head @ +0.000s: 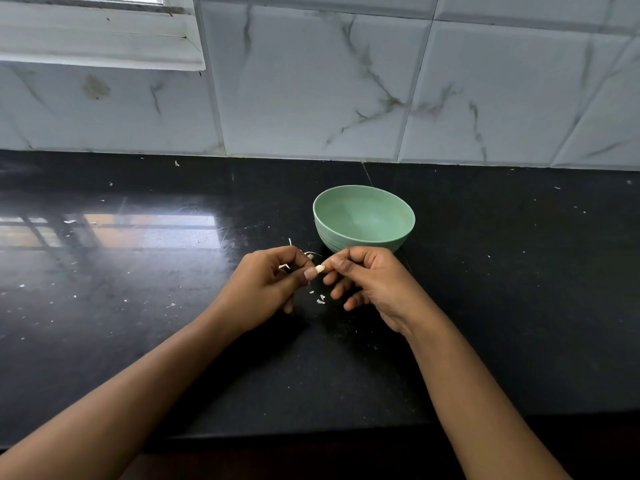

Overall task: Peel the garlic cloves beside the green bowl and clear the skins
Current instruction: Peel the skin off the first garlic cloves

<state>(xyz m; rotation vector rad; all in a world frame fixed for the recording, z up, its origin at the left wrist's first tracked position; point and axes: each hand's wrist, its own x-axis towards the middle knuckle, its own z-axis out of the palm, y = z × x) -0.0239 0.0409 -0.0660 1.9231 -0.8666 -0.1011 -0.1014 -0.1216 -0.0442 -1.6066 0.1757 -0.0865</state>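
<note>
A small pale garlic clove (320,269) is held just above the black counter, in front of the green bowl (363,218). My left hand (273,282) pinches the clove between thumb and fingers. My right hand (363,278) pinches its other end with thumb and forefinger, the other fingers loosely curled. Thin strips of skin (290,242) stick out behind my left hand. A few skin flakes (320,299) lie on the counter below the clove. The bowl looks empty.
The black stone counter (138,306) is dotted with tiny skin scraps, mostly to the left. A marbled tile wall (346,81) rises behind the bowl, with a window sill (100,46) at the upper left. The counter's front edge runs under my forearms.
</note>
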